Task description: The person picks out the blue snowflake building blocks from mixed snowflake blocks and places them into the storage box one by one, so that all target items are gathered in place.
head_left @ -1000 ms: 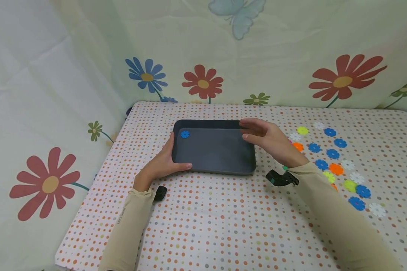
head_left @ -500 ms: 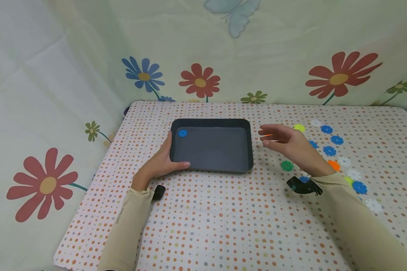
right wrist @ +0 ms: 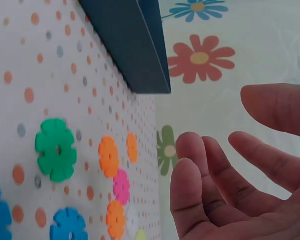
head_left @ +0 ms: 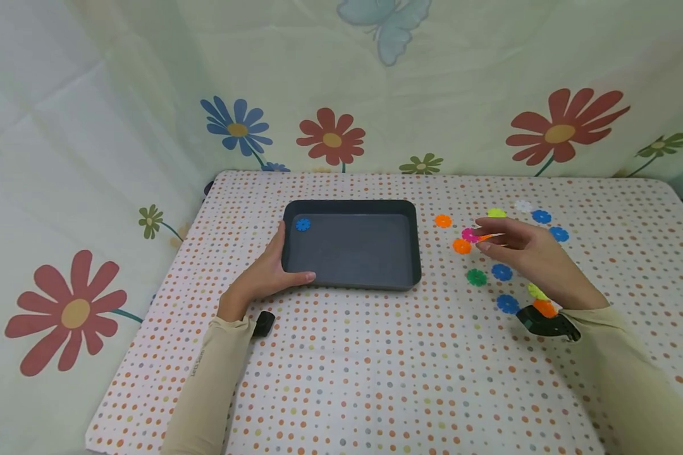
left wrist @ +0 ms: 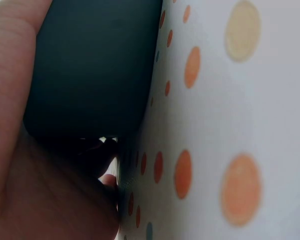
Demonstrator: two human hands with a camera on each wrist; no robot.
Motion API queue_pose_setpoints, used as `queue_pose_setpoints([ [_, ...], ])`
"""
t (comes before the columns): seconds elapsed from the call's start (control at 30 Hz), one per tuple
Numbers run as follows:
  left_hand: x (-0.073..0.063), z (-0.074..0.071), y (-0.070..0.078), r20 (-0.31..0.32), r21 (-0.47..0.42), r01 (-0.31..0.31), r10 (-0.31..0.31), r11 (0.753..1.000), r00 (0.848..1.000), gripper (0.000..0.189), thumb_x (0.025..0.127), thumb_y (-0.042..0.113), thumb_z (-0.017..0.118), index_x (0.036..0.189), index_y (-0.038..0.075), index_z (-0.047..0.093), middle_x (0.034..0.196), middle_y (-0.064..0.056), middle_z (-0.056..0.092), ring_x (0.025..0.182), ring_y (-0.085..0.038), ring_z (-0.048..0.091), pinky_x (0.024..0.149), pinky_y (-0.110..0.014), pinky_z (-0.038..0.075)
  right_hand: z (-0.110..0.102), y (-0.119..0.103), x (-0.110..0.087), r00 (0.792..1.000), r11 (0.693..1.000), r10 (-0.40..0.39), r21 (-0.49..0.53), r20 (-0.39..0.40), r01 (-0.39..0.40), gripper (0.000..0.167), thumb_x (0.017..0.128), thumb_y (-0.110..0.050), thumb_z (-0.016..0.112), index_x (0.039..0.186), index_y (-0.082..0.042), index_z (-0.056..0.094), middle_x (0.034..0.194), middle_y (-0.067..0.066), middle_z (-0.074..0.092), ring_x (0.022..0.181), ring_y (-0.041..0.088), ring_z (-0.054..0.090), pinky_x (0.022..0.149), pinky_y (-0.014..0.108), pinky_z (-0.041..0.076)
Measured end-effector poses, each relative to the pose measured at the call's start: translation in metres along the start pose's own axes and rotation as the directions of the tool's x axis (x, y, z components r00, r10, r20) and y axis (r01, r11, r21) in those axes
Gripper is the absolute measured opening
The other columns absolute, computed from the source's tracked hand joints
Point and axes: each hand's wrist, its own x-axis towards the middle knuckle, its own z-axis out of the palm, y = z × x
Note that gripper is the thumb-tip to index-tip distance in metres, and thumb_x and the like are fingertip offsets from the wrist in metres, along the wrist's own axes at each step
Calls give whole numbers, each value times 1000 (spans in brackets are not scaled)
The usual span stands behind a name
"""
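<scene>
A dark grey rectangular tray point(head_left: 353, 256) lies on the dotted tabletop. My left hand point(head_left: 264, 270) holds its near left corner, thumb at the front rim and fingers along the left side. In the left wrist view, the dark tray wall point(left wrist: 94, 65) sits against that hand's palm. One blue flower-shaped disc point(head_left: 303, 225) rests inside, toward the far left corner. To the right, my right hand point(head_left: 526, 249) hovers over the scattered discs, fingers loosely bent. Nothing shows between thumb and fingers in the right wrist view. Near its fingertips is a pink disc point(head_left: 470, 234).
Orange discs point(head_left: 462, 246), a green disc point(head_left: 477, 277) and several blue, yellow and white ones lie spread right of the tray, some hidden under my right hand. A cloth backdrop point(head_left: 455, 76) with printed flowers rises behind the table point(head_left: 341, 366).
My right hand has moved from over the tray's right rim out to the right, above the discs, uncovering orange, pink and green ones. My left hand keeps its place on the tray.
</scene>
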Motion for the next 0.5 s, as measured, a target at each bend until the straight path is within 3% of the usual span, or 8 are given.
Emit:
queue_pose_setpoints([
  [0.17,-1,0,-1,-5,-6,2,-2,1000,1000,141,84,72,78,170,22,-21,177,-3,-16,163,-27,-7,127,-61,14,-5,6,-2,1000,999,13,-41,-11,-13,56,112,-32,62,157,0,50,149,27,57,123,43,61,80,13,50],
  [0.5,0,1,-1,0,-9,6,-6,1000,1000,141,84,72,79,169,23,-22,177,-4,-17,163,-28,-7,127,-61,14,-14,23,-7,999,983,7,-186,-33,-13,47,109,-17,65,149,7,56,134,29,62,111,40,62,72,17,51],
])
